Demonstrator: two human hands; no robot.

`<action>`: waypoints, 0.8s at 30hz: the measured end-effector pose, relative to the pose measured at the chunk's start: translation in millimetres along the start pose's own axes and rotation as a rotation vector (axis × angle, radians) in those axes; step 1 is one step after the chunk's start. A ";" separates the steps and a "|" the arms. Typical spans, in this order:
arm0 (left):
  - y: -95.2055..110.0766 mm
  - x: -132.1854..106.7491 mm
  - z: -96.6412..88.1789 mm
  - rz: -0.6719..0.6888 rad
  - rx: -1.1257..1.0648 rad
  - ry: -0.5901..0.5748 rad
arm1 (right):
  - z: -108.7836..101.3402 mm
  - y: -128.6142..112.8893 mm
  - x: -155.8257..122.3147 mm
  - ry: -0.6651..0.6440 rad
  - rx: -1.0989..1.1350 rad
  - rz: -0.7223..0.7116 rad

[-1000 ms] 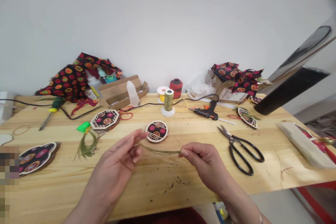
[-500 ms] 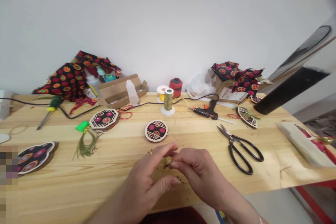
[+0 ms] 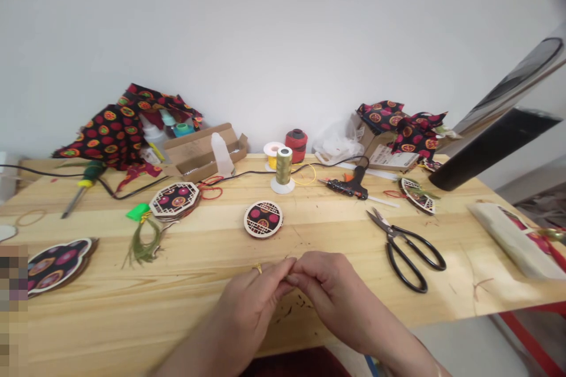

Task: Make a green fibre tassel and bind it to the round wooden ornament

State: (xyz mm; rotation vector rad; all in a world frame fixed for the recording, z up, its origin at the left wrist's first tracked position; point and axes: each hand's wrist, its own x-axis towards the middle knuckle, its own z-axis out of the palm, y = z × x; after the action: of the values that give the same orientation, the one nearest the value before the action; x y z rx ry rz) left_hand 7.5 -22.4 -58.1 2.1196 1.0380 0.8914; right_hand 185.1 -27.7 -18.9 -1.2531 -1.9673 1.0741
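My left hand (image 3: 254, 300), with a ring on one finger, has its fingers and thumb pinched together near the front of the wooden table. My right hand (image 3: 329, 288) is closed too, and its fingertips meet those of the left. Whatever sits between the fingertips is hidden by them. Just beyond the hands lies a round fabric-covered piece with a pale lattice frame (image 3: 263, 219). Black-handled scissors (image 3: 400, 247) rest with spread blades to the right of my right hand. Behind the round piece stands a spool of olive thread (image 3: 283, 166).
At left lie an octagonal lattice piece (image 3: 175, 200), an olive tassel (image 3: 147, 240) and a screwdriver (image 3: 84, 185). A glue gun (image 3: 354, 184), red thread spool (image 3: 296, 146), cardboard box (image 3: 201, 153) and black roll (image 3: 490, 147) are farther back. A fan-shaped piece (image 3: 418, 194) lies at right.
The left fingers and thumb have closed from a spread pose and come to the right fingertips. A small olive-brown bit seen between the hands is now covered.
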 end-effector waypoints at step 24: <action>13.1 13.6 -6.2 -0.589 -0.285 0.087 | -24.9 39.7 7.9 0.350 -0.182 0.030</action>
State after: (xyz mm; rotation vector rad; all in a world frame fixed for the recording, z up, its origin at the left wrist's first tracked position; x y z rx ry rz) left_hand 14.6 -16.3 -40.5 1.4306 1.3858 0.7791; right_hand 219.9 -2.8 -39.6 -1.4593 -1.8089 0.6448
